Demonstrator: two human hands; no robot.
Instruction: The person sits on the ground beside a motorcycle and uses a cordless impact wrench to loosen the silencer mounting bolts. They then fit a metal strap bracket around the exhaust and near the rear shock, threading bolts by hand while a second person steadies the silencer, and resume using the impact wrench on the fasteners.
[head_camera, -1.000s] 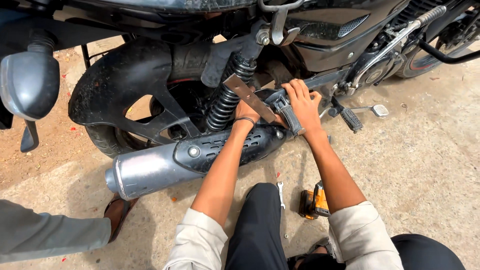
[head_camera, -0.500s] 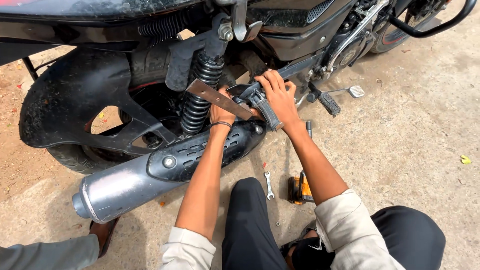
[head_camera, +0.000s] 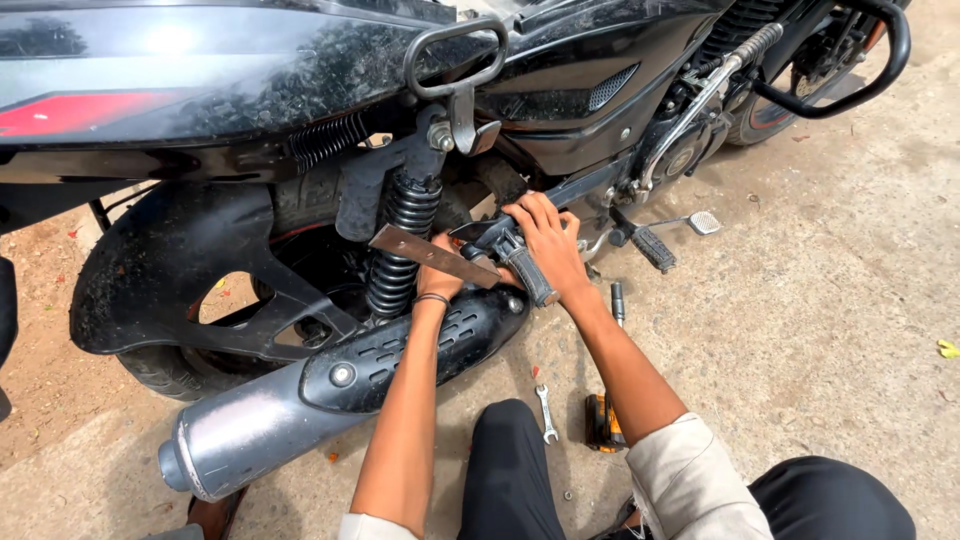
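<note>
person is wearing a light beige shirt, sleeves rolled up near the elbows, both forearms showing bare. dark black trousers covering both knees. thin dark band sitting around the wrist of the left hand (head_camera: 440, 272). right hand (head_camera: 548, 240) is wearing nothing, no gloves on either.

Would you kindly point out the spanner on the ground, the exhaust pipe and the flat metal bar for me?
spanner (head_camera: 545, 414), head view, middle of its shaft on the ground.
exhaust pipe (head_camera: 255, 425), head view, silver rear section.
flat metal bar (head_camera: 425, 252), head view, middle of the rusty strip by the left hand (head_camera: 445, 272).
</note>
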